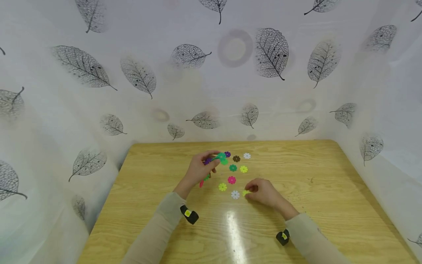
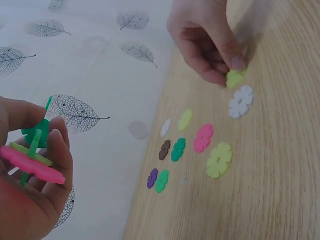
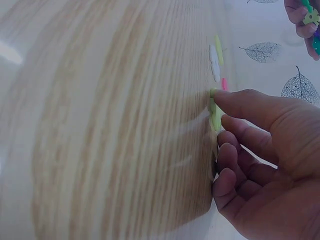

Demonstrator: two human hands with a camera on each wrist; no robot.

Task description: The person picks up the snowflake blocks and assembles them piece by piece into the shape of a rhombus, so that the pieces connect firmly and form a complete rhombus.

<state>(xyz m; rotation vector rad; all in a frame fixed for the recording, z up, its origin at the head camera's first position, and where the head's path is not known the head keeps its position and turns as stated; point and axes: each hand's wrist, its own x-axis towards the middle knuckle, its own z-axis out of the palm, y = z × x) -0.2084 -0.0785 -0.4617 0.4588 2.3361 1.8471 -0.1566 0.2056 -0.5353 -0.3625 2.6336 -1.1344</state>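
My left hand (image 1: 199, 169) grips a cluster of interlocked flower-shaped plastic discs. The cluster (image 2: 32, 160) shows green, yellow-green and pink pieces in the left wrist view, and a purple one (image 1: 207, 161) from the head. Part of it is hidden by the fingers. Low at the table, my right hand (image 1: 263, 192) has thumb and fingertips on a yellow disc (image 3: 215, 114), pinching its edge. A white disc (image 1: 235, 194) lies just left of those fingertips. Close by are a yellow-green disc (image 1: 222, 187) and a pink disc (image 1: 232, 180).
Farther back on the wooden table (image 1: 329, 205) lie a green disc (image 1: 233, 168), a yellow one (image 1: 243, 169), a brown one (image 1: 236, 158), a white one (image 1: 247, 156) and a purple one (image 1: 227, 154). A leaf-print curtain (image 1: 211, 91) hangs behind and along the sides.
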